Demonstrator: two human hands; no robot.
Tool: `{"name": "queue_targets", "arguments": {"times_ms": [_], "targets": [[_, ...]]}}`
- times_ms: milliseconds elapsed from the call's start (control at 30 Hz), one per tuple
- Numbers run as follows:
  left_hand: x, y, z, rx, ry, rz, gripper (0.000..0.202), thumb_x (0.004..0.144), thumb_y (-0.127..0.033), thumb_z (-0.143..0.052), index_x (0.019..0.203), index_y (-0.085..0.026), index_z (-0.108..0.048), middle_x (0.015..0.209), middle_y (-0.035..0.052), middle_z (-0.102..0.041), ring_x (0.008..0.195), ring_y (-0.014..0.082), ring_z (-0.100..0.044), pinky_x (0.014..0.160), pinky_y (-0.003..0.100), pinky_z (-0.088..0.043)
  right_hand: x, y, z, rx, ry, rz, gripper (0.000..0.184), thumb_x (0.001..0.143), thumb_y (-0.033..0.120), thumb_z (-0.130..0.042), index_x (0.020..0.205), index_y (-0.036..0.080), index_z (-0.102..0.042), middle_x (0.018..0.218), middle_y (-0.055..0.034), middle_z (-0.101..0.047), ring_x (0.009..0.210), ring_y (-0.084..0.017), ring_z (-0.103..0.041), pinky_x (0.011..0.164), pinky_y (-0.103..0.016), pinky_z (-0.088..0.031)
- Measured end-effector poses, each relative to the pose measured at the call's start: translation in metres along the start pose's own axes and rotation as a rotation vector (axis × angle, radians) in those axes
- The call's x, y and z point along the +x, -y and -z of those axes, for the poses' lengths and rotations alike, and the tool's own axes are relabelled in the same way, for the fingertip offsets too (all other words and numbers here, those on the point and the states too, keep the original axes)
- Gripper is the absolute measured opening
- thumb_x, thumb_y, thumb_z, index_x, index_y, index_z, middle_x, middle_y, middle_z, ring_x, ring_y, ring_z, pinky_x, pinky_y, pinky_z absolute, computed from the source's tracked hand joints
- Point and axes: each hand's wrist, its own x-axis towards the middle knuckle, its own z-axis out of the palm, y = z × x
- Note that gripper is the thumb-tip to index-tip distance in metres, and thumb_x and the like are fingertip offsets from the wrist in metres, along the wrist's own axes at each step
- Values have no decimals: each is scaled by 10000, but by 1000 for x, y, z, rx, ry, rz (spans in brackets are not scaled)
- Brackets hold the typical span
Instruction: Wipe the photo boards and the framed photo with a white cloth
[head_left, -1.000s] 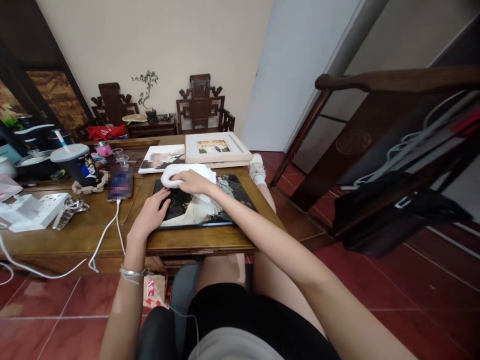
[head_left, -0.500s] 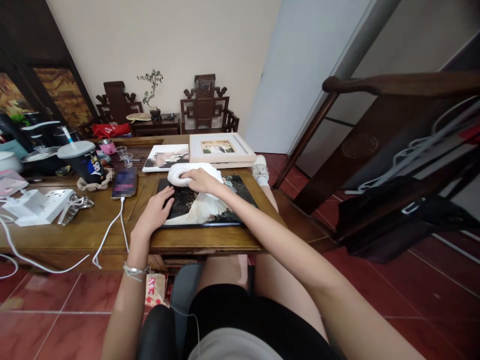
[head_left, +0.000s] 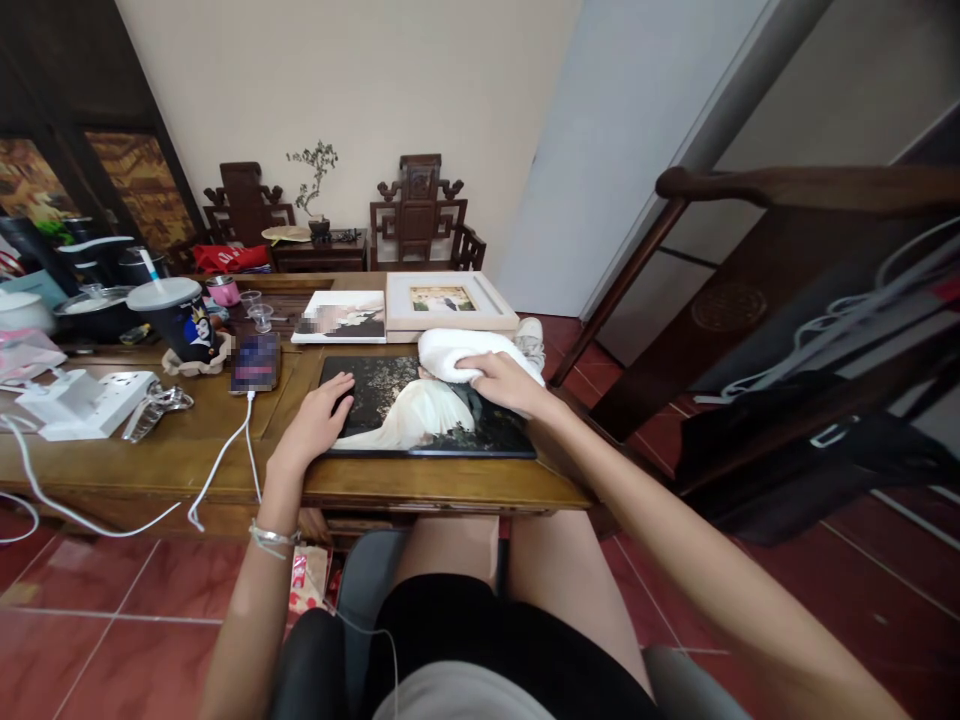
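A dark photo panel (head_left: 382, 400), showing a figure in a long white dress, lies flat near the front edge of the wooden table (head_left: 442, 482). My left hand (head_left: 321, 415) rests on its left edge, fingers stretched out and holding nothing. A folded white cloth (head_left: 454, 352) is in my right hand (head_left: 504, 382), whose fingers grip it against the panel's upper right part. The cloth and hand cover that corner of the picture. Just behind the panel lie a smaller white-edged photo print (head_left: 337, 315) and a cream picture frame (head_left: 480, 308).
Left of the panel are a phone (head_left: 255, 362) on a white charging cable, a dark lidded cup (head_left: 176, 325) with a straw, and a white power strip (head_left: 105, 405). Wooden chairs (head_left: 420, 215) stand by the wall. A carved wooden chair back (head_left: 720, 290) rises at right.
My right hand has moved the white cloth from the panel's upper left and middle to its upper right. My left hand stays on the left edge.
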Motion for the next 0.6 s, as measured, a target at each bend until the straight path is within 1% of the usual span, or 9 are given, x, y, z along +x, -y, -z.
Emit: {"name": "queue_targets", "arguments": {"times_ms": [67,100,167,233,333,433,500,533,600], "targets": [[0,1,0,14,-1,-3,426,927,-298,-407,1260,-130,-611,1387,130,-560,1346,249,-464,1153,459,-332,-16,7,-1,-1,5,38,496,663,55,-400,1003,184,-738,1058,-42,-750,1053,-270,-660,1054,-431,-380],[0,1,-1,21,-1,-4,424,927,-297,-405,1262,-136,-610,1388,123,-560,1345,245,-465,1152,455,-333,-25,11,-1,2,5,56,492,659,47,-399,988,190,-736,1046,-41,-752,1092,-275,-647,1086,-464,-346],[0,2,-1,32,1,-6,425,928,-296,-402,1265,-141,-609,1391,117,-558,1346,239,-465,1152,453,-333,-45,22,0,17,10,91,488,648,33,-398,967,199,-727,1062,-46,-747,1213,-282,-581,1128,-512,-289],[1,3,-2,34,-2,-5,427,927,-298,-399,1265,-145,-609,1391,112,-559,1347,239,-464,1152,459,-331,-66,34,4,37,37,118,491,640,18,-395,959,208,-715,1099,-55,-735,1311,-276,-492,1150,-534,-252],[1,3,-2,25,-9,-4,428,923,-303,-401,1261,-148,-612,1390,110,-561,1348,244,-463,1155,464,-324,-95,53,12,52,113,144,510,609,-1,-389,947,225,-697,1131,-56,-721,1369,-264,-411,1172,-540,-207],[1,3,-3,16,-8,-5,432,922,-307,-402,1257,-138,-615,1391,119,-558,1347,249,-462,1159,457,-320,-116,69,22,47,166,136,539,570,-6,-387,940,246,-686,1226,-43,-683,1386,-261,-381,1162,-524,-244],[1,3,-2,23,-8,-5,434,923,-307,-399,1258,-135,-614,1392,120,-558,1346,249,-464,1158,454,-322,-121,74,27,52,173,132,539,559,-5,-385,925,253,-685,1284,-35,-651,1379,-260,-396,1144,-504,-285],[1,3,-2,30,-8,-5,434,924,-306,-397,1260,-135,-613,1391,119,-559,1346,247,-464,1158,452,-324,-121,75,29,61,176,138,527,560,-5,-385,909,252,-685,1275,-34,-656,1374,-260,-404,1136,-495,-300],[1,3,-2,45,-7,-6,441,927,-306,-390,1261,-122,-610,1387,129,-560,1344,245,-466,1158,444,-325,-117,72,30,88,181,162,489,572,0,-386,871,246,-685,1196,-35,-695,1365,-263,-421,1117,-477,-326]]}}
